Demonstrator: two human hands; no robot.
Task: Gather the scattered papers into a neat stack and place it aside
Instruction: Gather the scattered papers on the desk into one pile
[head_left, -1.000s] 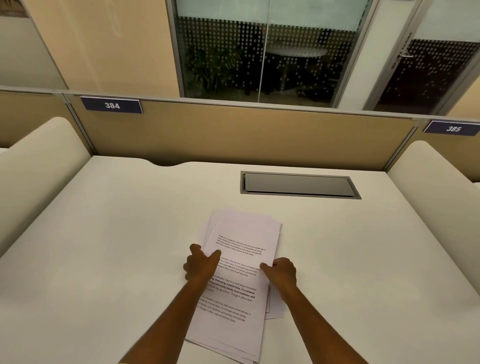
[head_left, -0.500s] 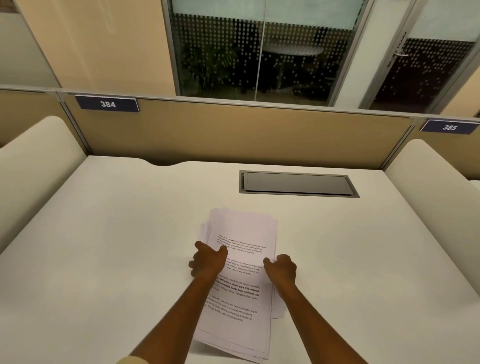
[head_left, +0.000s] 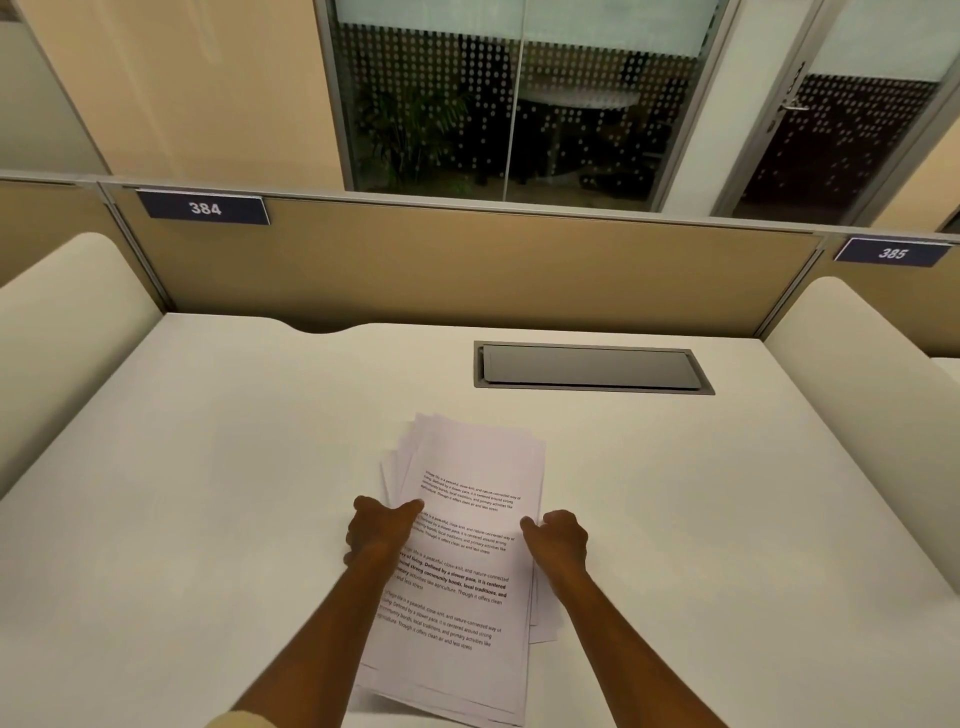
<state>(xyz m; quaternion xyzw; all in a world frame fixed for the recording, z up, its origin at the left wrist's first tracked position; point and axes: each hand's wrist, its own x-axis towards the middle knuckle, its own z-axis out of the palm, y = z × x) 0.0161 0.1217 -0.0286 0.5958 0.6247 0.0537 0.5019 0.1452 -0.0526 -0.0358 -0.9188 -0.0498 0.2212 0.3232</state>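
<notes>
**Me:** Both hands are on the pile. Left hand (head_left: 382, 530) is pressed against the left long edge of the papers (head_left: 467, 551), fingers curled in together, thumb lying over the top sheet. Right hand (head_left: 558, 538) does the same on the right edge, thumb tip on the printed page, the rest of the fingers bunched beside the sheets. Neither is clamped around the pile; they squeeze it from the sides.

**Colleague:** And where does the pile sit?

**Me:** Flat on the white desk (head_left: 208, 493), near the middle, well short of the grey cable hatch (head_left: 592, 368). It is gathered but not square: corners fan out at the far left, and a few lower sheets poke out on the right near my wrist.

**Colleague:** So what could spoil it?

**Me:** Pushing inward too hard, I'd guess. Loose sheets lying flat tend to buckle upward in the middle instead of sliding into line (thin paper has no stiffness that way). If I lift now to tap the edges, those protruding bottom sheets could slip out and scatter again. Sliding the pile aside as it is would likely drag the lowest pages askew.
</notes>
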